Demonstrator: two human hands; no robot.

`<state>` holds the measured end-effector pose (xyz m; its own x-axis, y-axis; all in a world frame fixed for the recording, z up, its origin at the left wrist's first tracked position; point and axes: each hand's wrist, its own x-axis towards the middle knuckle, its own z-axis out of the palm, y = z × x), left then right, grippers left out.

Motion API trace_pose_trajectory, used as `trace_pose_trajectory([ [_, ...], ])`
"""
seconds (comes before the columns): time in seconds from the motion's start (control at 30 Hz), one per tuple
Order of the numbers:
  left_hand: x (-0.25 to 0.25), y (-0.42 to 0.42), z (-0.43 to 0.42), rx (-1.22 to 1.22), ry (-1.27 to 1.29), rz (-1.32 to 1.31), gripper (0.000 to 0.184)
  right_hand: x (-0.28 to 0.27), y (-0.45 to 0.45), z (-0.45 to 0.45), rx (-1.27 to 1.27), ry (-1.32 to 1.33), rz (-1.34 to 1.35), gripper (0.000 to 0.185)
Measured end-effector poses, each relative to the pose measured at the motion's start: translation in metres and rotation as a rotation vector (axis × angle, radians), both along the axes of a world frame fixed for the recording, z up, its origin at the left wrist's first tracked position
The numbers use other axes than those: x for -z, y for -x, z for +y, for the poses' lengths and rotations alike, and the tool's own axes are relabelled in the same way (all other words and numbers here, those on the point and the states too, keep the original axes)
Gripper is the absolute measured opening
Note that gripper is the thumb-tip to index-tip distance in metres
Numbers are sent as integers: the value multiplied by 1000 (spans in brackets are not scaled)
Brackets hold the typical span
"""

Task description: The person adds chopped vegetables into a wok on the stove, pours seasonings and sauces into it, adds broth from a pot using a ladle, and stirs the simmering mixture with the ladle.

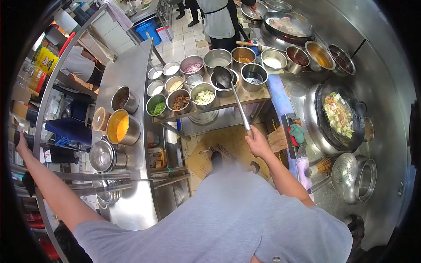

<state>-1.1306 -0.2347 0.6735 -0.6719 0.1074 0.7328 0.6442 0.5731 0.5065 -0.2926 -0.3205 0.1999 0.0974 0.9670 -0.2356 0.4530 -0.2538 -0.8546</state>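
My right hand [258, 143] is closed round the handle of a long metal ladle [240, 104]. The ladle's dark bowl lies over a pot in the group of ingredient pots on the metal stand. My left hand [22, 143] reaches out to the far left, at the shelving, with its fingers around a dark item [27, 140] too small to make out well. On the right, a wok [357, 117] holds chopped vegetables and noodles [338, 115]. Near the ladle stand pots with chopped pale vegetables [204, 97], brown diced pieces [180, 102] and chopped greens [158, 108].
A steel counter [131, 193] at the left bears a pot of orange liquid [123, 127] and stacked metal bowls [101, 156]. A perforated skimmer [344, 172] and a bamboo brush [323, 166] lie right. A person in an apron [218, 19] stands beyond the pots.
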Motion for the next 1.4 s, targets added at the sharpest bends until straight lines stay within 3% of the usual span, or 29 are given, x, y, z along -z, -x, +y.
trace_pose_trajectory([
  [0.07, 2, -20, -3, 57, 22, -28, 71, -19, 8, -1, 46, 139, 219, 53],
  [0.2, -1, -50, -4, 170, 0, -88, 58, -6, 14, 1, 54, 192, 422, 58],
  [0.43, -14, -76, 1, 394, -177, -30, 55, -10, 10, 11, 68, 213, 639, 32],
  [0.53, -14, -118, 1, 613, -293, -43, 55, -39, -28, 16, 57, 439, 1274, 20],
  [0.57, -10, -141, -2, 715, -337, -71, 55, -43, -40, 13, 59, 418, 1276, 20],
  [0.63, 8, -197, -12, 943, -416, -162, 55, -50, -62, 6, -41, 457, 1635, 20],
  [0.7, 40, -256, -18, 1261, -444, -288, 57, -62, -74, -16, -59, 376, 1730, 24],
  [0.73, 61, -287, -24, 1360, -294, -138, 60, -75, -79, -32, -56, 336, 1781, 26],
  [0.77, 80, -321, -18, 1351, -478, -373, 61, -83, -85, -48, -42, 288, 1837, 28],
  [0.8, 97, -355, -23, 1267, -367, -415, 61, -85, -94, -63, -49, 228, 1819, 32],
  [0.83, 129, -363, -11, 1526, -372, -462, 63, -90, -101, -81, 10, 156, 1837, 32],
  [0.87, 154, -393, -8, 1618, -397, -598, 62, -99, -105, -99, 75, 59, 1686, 32],
  [0.93, 210, -426, 8, 1665, -341, -828, 59, -119, -109, -131, 266, -59, 1386, 37],
  [0.97, 225, -461, 8, 1667, -261, -980, 56, -124, -110, -144, 320, -102, 1399, 37],
  [1.07, 284, -540, 34, 1812, -126, -1039, 43, -122, -126, -171, 644, -130, 523, 46],
  [1.1, 287, -574, 32, 1874, -5, -967, 40, -114, -139, -179, 663, -142, 517, 46],
  [1.17, 291, -628, 29, 1970, 171, -991, 39, -100, -175, -195, 716, -95, -232, 44],
  [1.23, 292, -686, 16, 2115, 167, -1119, 41, -73, -227, -217, 781, -198, 558, 41],
  [1.3, 300, -731, 19, 2307, 342, -1147, 40, -77, -221, -212, 934, -224, 430, 37],
  [1.37, 305, -780, 17, 2331, 509, -938, 38, -88, -207, -209, 1124, -243, 260, 36],
  [1.4, 285, -805, -3, 2293, 631, -784, 39, -78, -210, -217, 1121, -317, 434, 36],
])
